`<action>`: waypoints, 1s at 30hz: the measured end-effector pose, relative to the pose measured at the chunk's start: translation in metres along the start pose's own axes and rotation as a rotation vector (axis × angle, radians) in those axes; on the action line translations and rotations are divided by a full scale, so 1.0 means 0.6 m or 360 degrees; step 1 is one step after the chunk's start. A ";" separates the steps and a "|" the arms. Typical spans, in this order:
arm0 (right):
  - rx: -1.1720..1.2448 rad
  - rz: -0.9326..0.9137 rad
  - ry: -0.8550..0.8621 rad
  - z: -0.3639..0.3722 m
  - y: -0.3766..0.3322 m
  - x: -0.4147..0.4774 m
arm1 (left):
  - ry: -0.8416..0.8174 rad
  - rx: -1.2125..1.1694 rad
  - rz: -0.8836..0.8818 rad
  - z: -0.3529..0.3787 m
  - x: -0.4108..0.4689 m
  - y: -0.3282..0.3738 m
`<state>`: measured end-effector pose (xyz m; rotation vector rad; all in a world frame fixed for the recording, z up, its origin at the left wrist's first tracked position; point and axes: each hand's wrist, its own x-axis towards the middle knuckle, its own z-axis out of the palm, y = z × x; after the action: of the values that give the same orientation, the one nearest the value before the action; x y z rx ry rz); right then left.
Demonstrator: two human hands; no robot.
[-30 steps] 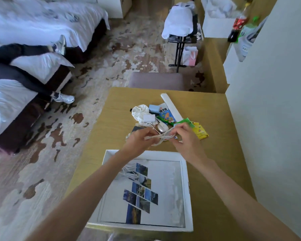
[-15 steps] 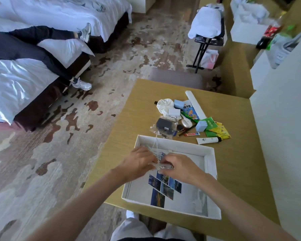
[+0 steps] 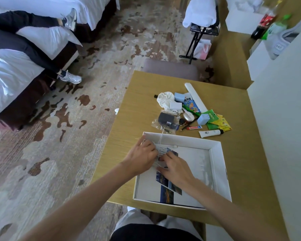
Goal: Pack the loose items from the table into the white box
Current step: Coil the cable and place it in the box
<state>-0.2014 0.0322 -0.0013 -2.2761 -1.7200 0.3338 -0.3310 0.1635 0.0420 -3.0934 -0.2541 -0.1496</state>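
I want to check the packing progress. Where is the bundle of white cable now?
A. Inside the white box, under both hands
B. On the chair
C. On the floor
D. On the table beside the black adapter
A: the left hand and right hand press the white cable bundle into the far-left corner of the white box.
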 end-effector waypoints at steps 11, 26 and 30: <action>-0.0092 -0.0339 0.0151 -0.008 0.005 0.010 | 0.0198 -0.0124 -0.0038 -0.021 0.039 -0.014; 0.0479 -0.0154 0.0395 -0.099 0.058 0.048 | 0.0206 -0.0550 -0.0465 -0.033 0.108 -0.043; 0.0629 0.0054 0.0427 -0.134 0.094 0.074 | 0.0089 -0.0741 -0.0567 -0.031 0.149 -0.052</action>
<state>-0.1115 0.0541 0.0533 -1.9631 -1.3475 0.3248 -0.2503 0.2080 0.0702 -3.4525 -0.8857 -0.3492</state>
